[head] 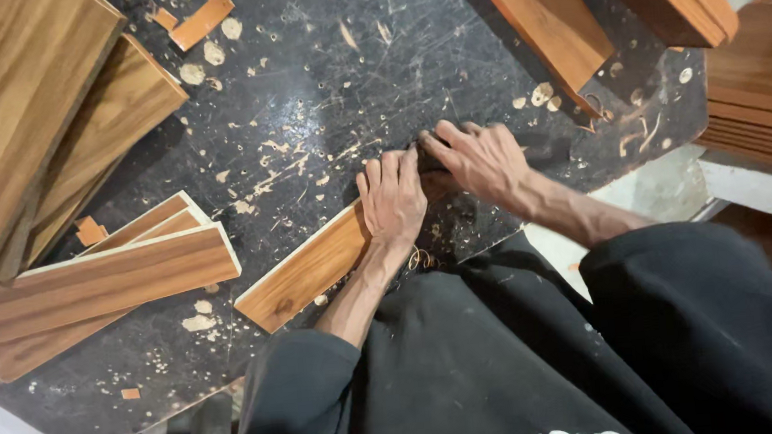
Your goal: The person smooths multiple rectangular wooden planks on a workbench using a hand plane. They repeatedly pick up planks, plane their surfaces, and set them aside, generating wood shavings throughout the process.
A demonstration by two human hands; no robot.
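Note:
A narrow laminated wood strip (303,271) lies diagonally on the scratched black worktop (321,93), close to my body. My left hand (393,198) lies flat on the strip's far end and presses it down. My right hand (481,159) is right beside it, fingers curled over the same end of the strip; what its fingertips hold is hidden. Both sleeves are black.
Wide wood-grain boards (20,117) are stacked at the left, with shorter strips (98,286) in front of them. More boards (540,17) lean at the top right and a stack (762,95) sits at the right edge. Wood chips and shavings litter the worktop.

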